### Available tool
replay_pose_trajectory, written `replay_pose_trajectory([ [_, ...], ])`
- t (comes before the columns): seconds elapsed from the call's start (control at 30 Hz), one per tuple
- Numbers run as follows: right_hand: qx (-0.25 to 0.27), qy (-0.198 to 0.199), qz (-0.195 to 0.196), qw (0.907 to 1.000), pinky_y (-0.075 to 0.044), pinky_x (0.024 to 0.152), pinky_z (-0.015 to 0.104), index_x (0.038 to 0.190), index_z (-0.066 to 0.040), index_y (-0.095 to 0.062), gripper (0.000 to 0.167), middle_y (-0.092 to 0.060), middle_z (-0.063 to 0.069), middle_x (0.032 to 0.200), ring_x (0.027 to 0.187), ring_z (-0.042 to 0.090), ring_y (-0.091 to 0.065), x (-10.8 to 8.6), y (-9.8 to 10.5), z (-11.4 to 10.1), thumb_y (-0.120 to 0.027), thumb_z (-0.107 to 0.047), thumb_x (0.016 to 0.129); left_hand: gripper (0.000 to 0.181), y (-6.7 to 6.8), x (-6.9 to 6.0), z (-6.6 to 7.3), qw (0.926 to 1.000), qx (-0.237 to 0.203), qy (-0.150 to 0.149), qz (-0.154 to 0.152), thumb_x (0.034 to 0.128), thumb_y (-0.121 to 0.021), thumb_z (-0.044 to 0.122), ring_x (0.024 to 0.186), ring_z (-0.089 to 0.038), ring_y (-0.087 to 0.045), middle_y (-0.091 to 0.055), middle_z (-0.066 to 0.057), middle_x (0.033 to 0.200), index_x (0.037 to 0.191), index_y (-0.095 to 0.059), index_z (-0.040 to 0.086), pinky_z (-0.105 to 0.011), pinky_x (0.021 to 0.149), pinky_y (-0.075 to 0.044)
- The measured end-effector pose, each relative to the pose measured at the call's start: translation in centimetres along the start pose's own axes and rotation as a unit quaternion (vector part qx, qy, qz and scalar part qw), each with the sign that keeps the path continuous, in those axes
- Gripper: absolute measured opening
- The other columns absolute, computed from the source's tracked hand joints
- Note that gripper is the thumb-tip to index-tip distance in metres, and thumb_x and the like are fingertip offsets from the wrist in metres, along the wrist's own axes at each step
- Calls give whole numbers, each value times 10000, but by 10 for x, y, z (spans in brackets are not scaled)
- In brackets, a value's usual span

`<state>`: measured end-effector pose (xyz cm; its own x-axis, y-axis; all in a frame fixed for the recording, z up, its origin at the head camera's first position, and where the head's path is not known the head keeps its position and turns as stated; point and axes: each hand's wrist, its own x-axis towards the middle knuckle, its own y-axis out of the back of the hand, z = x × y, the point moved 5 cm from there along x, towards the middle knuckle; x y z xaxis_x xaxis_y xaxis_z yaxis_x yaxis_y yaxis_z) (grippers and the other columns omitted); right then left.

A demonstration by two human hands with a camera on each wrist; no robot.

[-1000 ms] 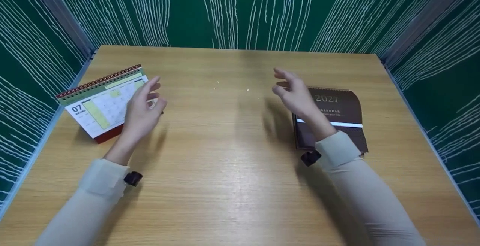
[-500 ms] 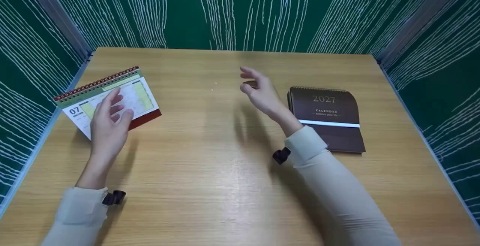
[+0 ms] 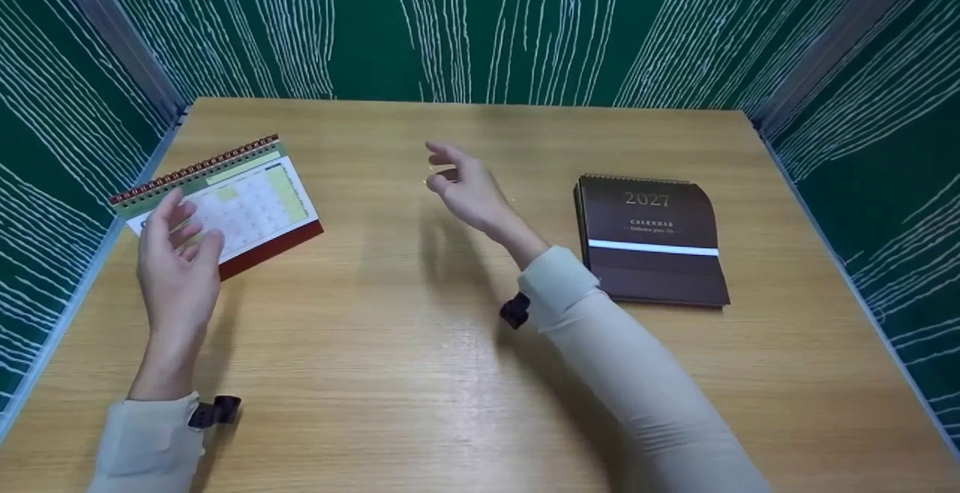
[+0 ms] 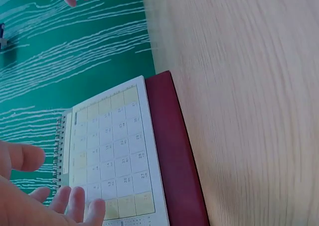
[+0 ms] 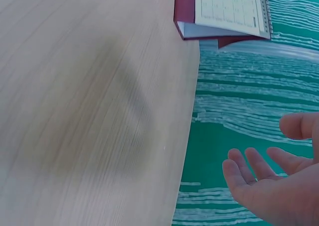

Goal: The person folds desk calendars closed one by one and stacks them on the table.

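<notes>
A desk calendar (image 3: 247,208) with a spiral-bound top and a dark red base stands tilted at the left of the table. My left hand (image 3: 176,268) hovers in front of its left part, fingers loosely bent and holding nothing; in the left wrist view the calendar page (image 4: 109,156) lies beyond the fingertips (image 4: 76,201). Over the middle of the table is my right hand (image 3: 472,193), relaxed and holding nothing. To its right sits a dark brown calendar (image 3: 652,275) marked 2027, with a white band across it. Part of the left calendar's page is hidden behind my left hand.
The wooden table (image 3: 420,403) is enclosed by green walls (image 3: 367,28) with white wavy lines. A few tiny pale specks lie near my right hand. A small dark camera (image 3: 515,311) is worn at my right wrist, another dark camera (image 3: 216,410) at my left.
My right hand has moved left from above the brown calendar to the table's middle. My left hand has shifted left and nearer me across the front of the red-based calendar. Both calendars stayed put.
</notes>
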<state>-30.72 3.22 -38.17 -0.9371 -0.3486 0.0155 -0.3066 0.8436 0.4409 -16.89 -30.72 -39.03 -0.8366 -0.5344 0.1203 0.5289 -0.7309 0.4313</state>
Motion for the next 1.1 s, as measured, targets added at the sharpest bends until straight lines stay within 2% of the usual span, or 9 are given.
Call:
replay_pose_trajectory([
  [0.2,-46,58,-212,9997,-536,1058,323,1624,-181,-437,549,-538,73,1540,1321,207,-592,10,-25,-17,-568,-170,1091,693,9,2,-5,9967,-440,70,672,1095,-580,188,1389,-143,-446,-395,10,1616,1682,-240,332,-269,1187,-386],
  [0.33,-112,127,-398,9991,-535,1064,315,1636,-179,-415,560,-522,82,1556,1344,217,-579,15,-41,-29,-559,-180,1096,706,14,1,-7,9913,-629,423,1072,1101,-568,206,1379,-80,-394,-326,50,1611,1687,-197,340,-187,1149,-365],
  [0.47,-145,93,-566,9982,-535,1069,325,1644,-182,-406,570,-516,80,1571,1362,228,-569,20,-57,-40,-550,-188,1092,734,19,-1,-11,9856,-778,744,1303,1102,-551,220,1355,-13,-313,-245,103,1594,1689,-137,368,-138,1104,-318],
  [0.63,-108,41,-692,9975,-547,1041,326,1639,-182,-418,588,-535,67,1558,1338,222,-583,28,-76,-51,-568,-185,1070,786,21,2,-22,9782,-1220,1100,1273,1090,-553,194,1387,-13,-233,-145,151,1609,1681,-89,425,-156,1141,-292],
  [0.77,-64,-125,-797,9967,-549,1037,334,1642,-202,-416,606,-544,46,1553,1334,209,-585,33,-90,-58,-591,-201,1062,805,16,2,-26,9729,-1542,1284,1152,1085,-533,165,1391,-29,-214,-114,135,1612,1686,-68,431,-173,1143,-316],
  [0.97,-4,-624,-1069,9923,-480,1145,428,1656,-288,-387,643,-492,-18,1620,1452,208,-501,39,-112,-69,-617,-303,1056,829,5,0,-27,9643,-2031,1384,981,1086,-512,118,1434,-54,-316,-115,129,1634,1691,-47,441,-168,1161,-373],
  [1.1,269,-842,-1256,9881,-389,1225,459,1663,-332,-359,685,-420,-75,1673,1531,178,-403,40,-123,-77,-625,-376,1034,831,1,2,-29,9594,-2162,1510,1002,1085,-520,108,1478,-39,-298,-129,154,1618,1676,-79,492,-145,1163,-370],
])
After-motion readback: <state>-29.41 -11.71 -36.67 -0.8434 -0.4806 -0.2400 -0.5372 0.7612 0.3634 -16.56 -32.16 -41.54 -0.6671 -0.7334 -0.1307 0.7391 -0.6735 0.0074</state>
